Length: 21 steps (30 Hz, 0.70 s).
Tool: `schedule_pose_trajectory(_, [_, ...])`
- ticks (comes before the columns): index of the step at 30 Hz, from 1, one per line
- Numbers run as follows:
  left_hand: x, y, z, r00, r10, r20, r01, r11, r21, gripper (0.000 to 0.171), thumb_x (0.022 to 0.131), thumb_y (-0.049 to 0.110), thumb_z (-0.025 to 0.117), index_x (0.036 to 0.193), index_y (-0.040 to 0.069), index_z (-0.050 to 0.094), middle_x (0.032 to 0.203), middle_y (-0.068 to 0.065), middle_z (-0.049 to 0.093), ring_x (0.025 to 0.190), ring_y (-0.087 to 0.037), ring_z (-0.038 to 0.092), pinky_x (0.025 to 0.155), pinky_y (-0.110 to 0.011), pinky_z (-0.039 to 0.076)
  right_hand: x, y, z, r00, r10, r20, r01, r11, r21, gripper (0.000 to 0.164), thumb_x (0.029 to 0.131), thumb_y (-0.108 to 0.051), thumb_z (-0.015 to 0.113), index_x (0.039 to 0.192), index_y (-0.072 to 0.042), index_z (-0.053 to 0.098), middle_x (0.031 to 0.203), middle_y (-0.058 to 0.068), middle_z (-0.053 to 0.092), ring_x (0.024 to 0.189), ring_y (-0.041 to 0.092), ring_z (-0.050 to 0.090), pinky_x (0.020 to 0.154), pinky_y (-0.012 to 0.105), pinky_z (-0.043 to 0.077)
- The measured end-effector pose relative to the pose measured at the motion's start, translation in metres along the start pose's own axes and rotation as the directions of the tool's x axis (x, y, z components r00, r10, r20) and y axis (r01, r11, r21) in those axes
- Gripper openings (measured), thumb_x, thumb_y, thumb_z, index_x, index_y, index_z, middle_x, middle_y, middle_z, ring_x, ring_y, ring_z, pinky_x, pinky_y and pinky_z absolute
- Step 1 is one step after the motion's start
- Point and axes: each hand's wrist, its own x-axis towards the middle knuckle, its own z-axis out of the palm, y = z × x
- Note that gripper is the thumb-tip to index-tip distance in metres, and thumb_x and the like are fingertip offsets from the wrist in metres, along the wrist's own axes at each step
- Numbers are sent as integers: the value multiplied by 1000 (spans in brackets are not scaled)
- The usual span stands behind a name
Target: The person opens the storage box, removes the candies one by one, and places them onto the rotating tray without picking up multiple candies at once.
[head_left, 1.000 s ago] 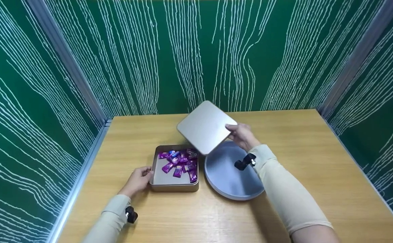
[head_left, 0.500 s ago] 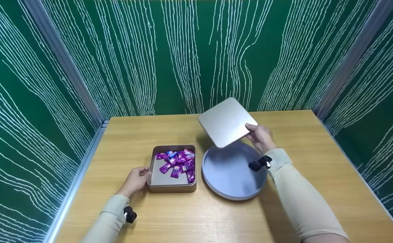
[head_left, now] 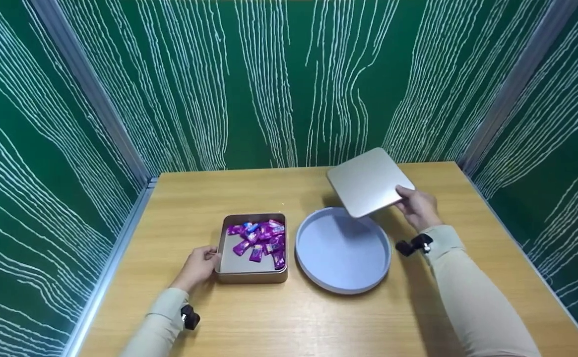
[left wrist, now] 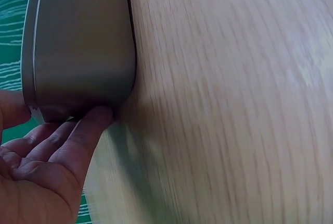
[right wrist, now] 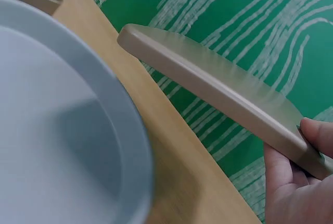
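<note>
While the right hand (head_left: 418, 207) grips a flat, square, silvery metal lid (head_left: 369, 182): thumb on top, fingers beneath its right-hand corner; the lid hangs tilted, right of the frame's centre.
Left hand (head_left: 199, 267): left of centre in the lower half, thumb at the rim and fingers against the wall of an open, square, brownish metal box (head_left: 252, 277), holding its left side.
Box edges: flat on the pale wooden table (head_left: 289, 322), with a narrow strip of wood between it and a round, shallow, grey-blue tray (head_left: 343, 253) to its right.
Lid edges: its lowest corner overlaps the tray's upper rim in the head view (the right wrist view shows the two apart).
Room: wood stretches below box and tray, and right of the tray; the table's far edge crosses mid-frame before green, white-streaked walls (head_left: 259, 84).
Counted: one lid, one box, one tray, two black wrist devices (head_left: 190, 317).
Small purple-wrapped pieces (head_left: 241, 248): roughly a dozen, bunched at the box's upper right; overlap hides the exact number.
</note>
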Motion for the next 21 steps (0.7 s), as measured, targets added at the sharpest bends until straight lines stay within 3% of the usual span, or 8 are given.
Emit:
schedule_pose_trajectory(6, [-1,2,0,1000,-10,8,10,1000,4,34,106,2,56,132,-19,63,120,-33,74,117,-44,72,106,-52,59,-4,-15,-28,1000,3,-27,-3,1000,14,9,101,7,69,98,-2,69,87,9,81,83,18,81,91,29,64])
schedule_pose_trajectory(12, [-3,4,0,1000,-8,19,8,1000,-9,35,105,2,56,131,-19,63,118,-34,75,114,-43,74,100,-48,62,-7,-25,-54,997,0,-83,3,999,44,10,100,7,69,103,-1,65,86,9,80,81,18,81,97,31,61])
schedule_pose_trajectory(17, [-3,4,-1,1000,-20,20,20,1000,-12,35,106,2,55,132,-19,63,117,-33,75,112,-40,74,99,-47,63,-10,-31,-72,989,17,-146,-12,999,39,31,99,5,73,125,-4,60,86,7,79,84,16,80,102,29,58])
schedule_pose_trajectory(21, [-3,4,-1,999,-28,23,29,999,-22,34,106,1,55,132,-18,64,117,-32,75,112,-40,74,99,-46,63,-13,-34,-86,978,42,-202,-36,999,34,43,99,1,75,136,-9,57,87,3,77,87,12,78,98,26,61])
